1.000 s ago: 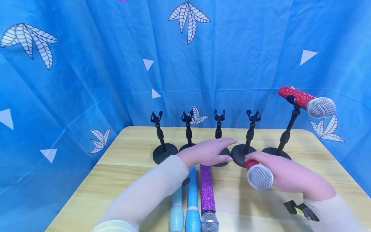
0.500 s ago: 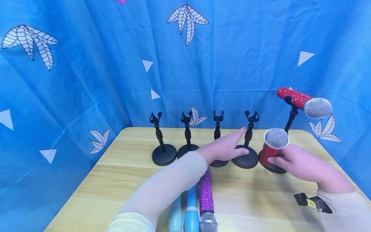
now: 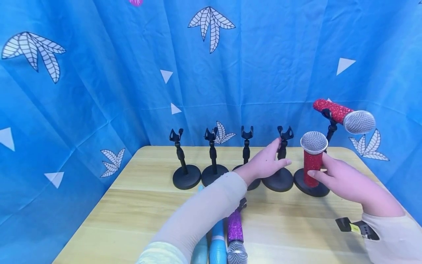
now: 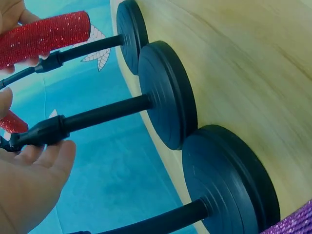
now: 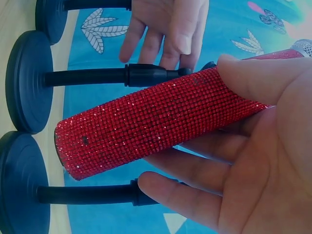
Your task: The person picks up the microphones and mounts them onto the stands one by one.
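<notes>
Gripping red microphone (image 3: 312, 163) by the barrel in right hand (image 3: 344, 181), mesh head (image 3: 314, 141) up, in front of rightmost stand (image 3: 311, 192). Keeping fingers and thumb apart on left hand (image 3: 265, 163), around next stand (image 3: 278, 181), contact unclear. Looks stiff, probably light, likely grippy from studs; best held mid-barrel, off mesh.

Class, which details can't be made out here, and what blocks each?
Head view: part of the middle stand's base, behind the left arm.
Head view: near end of the brighter blue stick, cut off by the bottom edge.
Head view: lower pole of the rightmost stand, behind the held red microphone and right hand.
Left wrist view: upper part of that microphone, cut off by the left edge.
</notes>
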Available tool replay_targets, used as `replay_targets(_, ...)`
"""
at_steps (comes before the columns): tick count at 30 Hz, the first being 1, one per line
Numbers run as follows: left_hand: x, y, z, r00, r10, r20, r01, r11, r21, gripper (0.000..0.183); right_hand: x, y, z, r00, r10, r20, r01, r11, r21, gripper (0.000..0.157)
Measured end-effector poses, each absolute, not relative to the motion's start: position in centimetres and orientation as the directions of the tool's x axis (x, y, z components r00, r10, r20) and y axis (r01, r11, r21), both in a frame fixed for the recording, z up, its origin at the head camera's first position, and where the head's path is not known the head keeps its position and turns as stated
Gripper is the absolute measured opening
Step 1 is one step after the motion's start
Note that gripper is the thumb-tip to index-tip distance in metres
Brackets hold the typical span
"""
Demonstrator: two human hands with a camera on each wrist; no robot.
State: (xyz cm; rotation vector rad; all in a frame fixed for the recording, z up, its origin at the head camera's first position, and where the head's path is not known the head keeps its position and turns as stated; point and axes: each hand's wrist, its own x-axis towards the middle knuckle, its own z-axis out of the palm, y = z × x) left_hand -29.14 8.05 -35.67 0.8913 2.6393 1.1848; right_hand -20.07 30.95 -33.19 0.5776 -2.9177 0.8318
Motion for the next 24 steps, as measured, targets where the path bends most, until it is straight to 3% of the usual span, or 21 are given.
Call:
replay_targets(10, -27.7, 8.3, -35.7, -0.791, 0.598, 0.129, 0.562, 0.626, 0.541, 0.015, -19.9, 31.1, -33.0, -0.917, -0.347, 0.197, -0.399, 0.782, -0.479, 0.050)
replay_targets(24, -23.6, 4.1, -35.1, -0.760, 0.639, 0.118, 0.625, 0.668, 0.403, 0.016, -18.8, 29.7, -32.4, -0.908, -0.337, 0.247, -0.418, 0.752, -0.511, 0.046)
